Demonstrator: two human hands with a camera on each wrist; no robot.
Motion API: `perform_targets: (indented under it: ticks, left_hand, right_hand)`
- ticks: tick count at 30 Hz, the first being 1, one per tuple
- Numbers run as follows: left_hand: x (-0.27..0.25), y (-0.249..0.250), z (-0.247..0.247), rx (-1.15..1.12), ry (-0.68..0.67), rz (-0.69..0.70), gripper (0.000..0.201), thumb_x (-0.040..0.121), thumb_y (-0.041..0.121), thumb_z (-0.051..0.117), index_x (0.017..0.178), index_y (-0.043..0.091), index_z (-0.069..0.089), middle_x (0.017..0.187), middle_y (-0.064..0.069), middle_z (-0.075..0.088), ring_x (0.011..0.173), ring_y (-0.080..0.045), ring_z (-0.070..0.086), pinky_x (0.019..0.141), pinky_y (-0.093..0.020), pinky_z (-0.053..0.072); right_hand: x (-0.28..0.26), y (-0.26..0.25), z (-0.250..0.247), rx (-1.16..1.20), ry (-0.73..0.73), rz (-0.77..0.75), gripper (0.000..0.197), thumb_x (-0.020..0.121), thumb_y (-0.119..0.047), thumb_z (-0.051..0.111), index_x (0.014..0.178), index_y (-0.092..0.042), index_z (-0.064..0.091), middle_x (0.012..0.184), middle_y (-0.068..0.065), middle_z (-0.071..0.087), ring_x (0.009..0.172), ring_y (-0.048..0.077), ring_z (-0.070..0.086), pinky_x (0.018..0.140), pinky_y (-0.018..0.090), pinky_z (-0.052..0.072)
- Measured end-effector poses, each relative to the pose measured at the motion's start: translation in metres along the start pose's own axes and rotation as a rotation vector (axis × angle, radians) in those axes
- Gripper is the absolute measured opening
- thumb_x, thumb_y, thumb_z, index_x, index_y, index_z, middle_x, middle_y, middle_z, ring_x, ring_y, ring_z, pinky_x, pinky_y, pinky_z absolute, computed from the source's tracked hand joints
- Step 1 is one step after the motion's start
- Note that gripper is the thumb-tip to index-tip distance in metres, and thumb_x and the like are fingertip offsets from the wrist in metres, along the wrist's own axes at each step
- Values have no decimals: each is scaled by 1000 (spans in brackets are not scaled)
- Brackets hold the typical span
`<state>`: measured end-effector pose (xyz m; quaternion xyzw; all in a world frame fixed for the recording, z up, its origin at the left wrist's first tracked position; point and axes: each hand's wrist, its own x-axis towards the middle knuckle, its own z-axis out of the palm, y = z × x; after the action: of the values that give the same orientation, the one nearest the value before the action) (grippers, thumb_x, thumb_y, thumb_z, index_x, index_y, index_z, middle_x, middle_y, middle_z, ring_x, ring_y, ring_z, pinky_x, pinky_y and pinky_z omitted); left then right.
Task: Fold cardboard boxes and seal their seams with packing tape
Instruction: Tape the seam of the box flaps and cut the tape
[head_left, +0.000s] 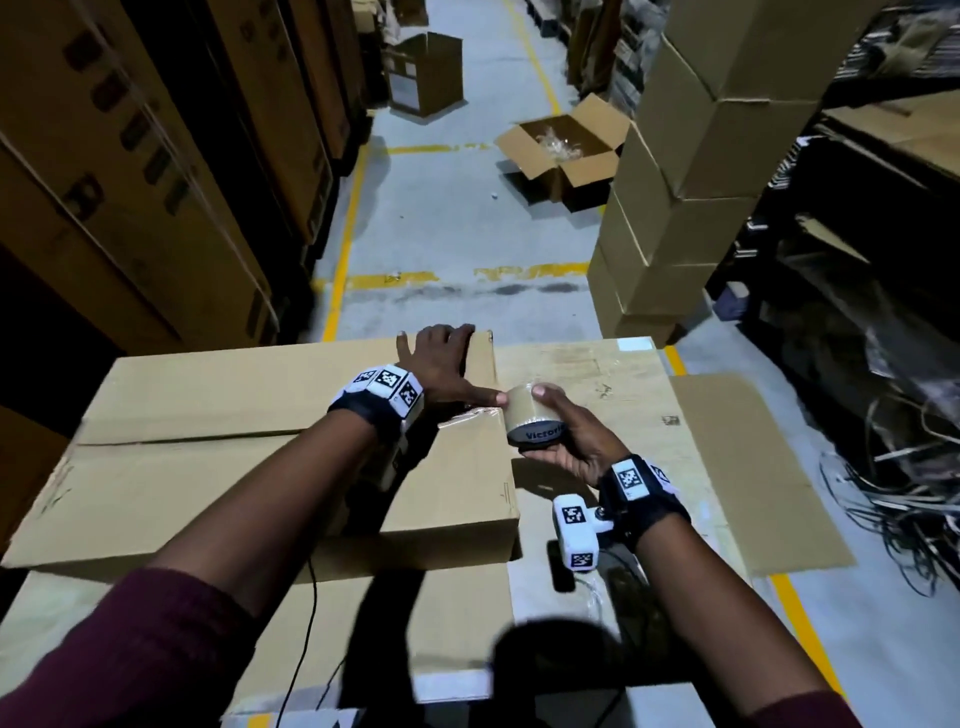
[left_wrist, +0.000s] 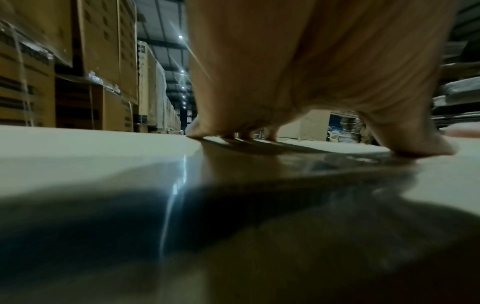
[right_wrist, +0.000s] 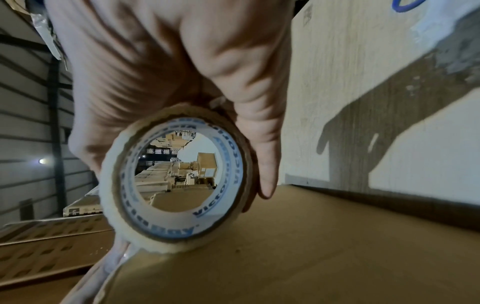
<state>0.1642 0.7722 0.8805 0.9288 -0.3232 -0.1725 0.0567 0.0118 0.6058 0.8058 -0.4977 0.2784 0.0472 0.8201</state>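
Observation:
A closed cardboard box (head_left: 218, 457) lies in front of me on flat cardboard sheets. A strip of clear tape (head_left: 470, 414) runs along its top seam toward the right edge. My left hand (head_left: 441, 364) lies spread on the box top, fingers straight, its thumb pressing the tape beside the roll. In the left wrist view the left hand (left_wrist: 298, 102) rests fingertips down on the box top (left_wrist: 78, 156). My right hand (head_left: 563, 441) grips a brown packing tape roll (head_left: 532, 418) at the box's right edge. The tape roll (right_wrist: 179, 181) fills the right wrist view, held by the right hand (right_wrist: 166, 67) over the box (right_wrist: 298, 246).
Flat cardboard sheets (head_left: 727, 467) lie under and right of the box. Tall cartons (head_left: 130, 156) line the left. Stacked boxes (head_left: 691, 171) stand at the right, next to dark shelving (head_left: 872, 234). An open box (head_left: 563, 150) and another carton (head_left: 426, 73) sit on the aisle floor.

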Motion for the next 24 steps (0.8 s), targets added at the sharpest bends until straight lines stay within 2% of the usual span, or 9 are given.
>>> perform_targets:
  ticks: [4,7,10,14,17,19,21,22,24]
  left_hand:
    - [-1,-2,-2,-15,-18,-17,119,61,83,70,154,28,20,156,-10,29,149,-27,17,118,-63,3]
    - [-7,-4,-1,-33,-38,-13,119,61,82,70,154,27,20,156,-10,28,149,-28,16,118,-65,2]
    - [-17,-5,3,-26,-49,-19,118,64,80,71,154,27,17,156,-11,27,149,-29,15,117,-65,1]
    - [-24,-2,0,-16,-67,-39,118,68,79,69,157,25,12,161,-10,20,151,-29,12,118,-64,1]
    - [-25,3,-3,-10,-83,-19,119,71,75,70,159,24,7,166,-10,8,153,-30,4,121,-58,2]
    - [-26,8,-6,-35,-52,70,109,76,63,75,159,26,15,166,-12,7,153,-31,4,123,-49,9]
    - [-26,16,-8,-15,-23,247,83,81,45,78,152,25,39,160,-13,26,149,-32,19,120,-42,21]
    - [-24,23,-9,8,-37,330,69,84,37,78,145,24,49,151,-12,40,142,-31,32,116,-41,30]
    - [-20,38,-11,56,-130,399,49,86,23,73,134,23,61,132,-4,61,122,-25,56,102,-38,45]
  right_hand:
    - [-3,5,3,-3,30,-26,52,78,-44,81,120,-17,67,104,15,76,104,33,73,94,52,57]
    - [-5,14,7,-102,61,-49,33,86,-39,79,110,-17,72,95,9,77,92,27,75,84,44,61]
    - [-6,34,9,-320,140,-54,68,70,-54,89,113,-5,70,94,10,77,82,25,74,68,37,58]
    - [-2,40,8,-370,139,-38,96,55,-70,91,127,-14,61,110,7,75,101,27,73,83,46,62]
    - [-10,29,3,-433,109,-86,60,78,-66,77,111,-20,56,100,-7,64,91,13,64,84,41,57]
    - [-13,29,-11,-465,82,-62,47,91,-70,59,101,-24,60,89,-3,64,77,16,62,77,41,58]
    - [-6,43,-41,-508,154,-67,28,99,-52,57,94,-26,64,95,7,71,75,25,63,65,38,53]
    - [-3,51,-62,-630,219,-102,11,99,-34,61,91,-27,64,102,13,73,79,26,65,67,36,51]
    - [-5,59,-102,-1002,330,-122,16,91,-11,68,91,-27,64,108,11,73,92,24,69,74,27,47]
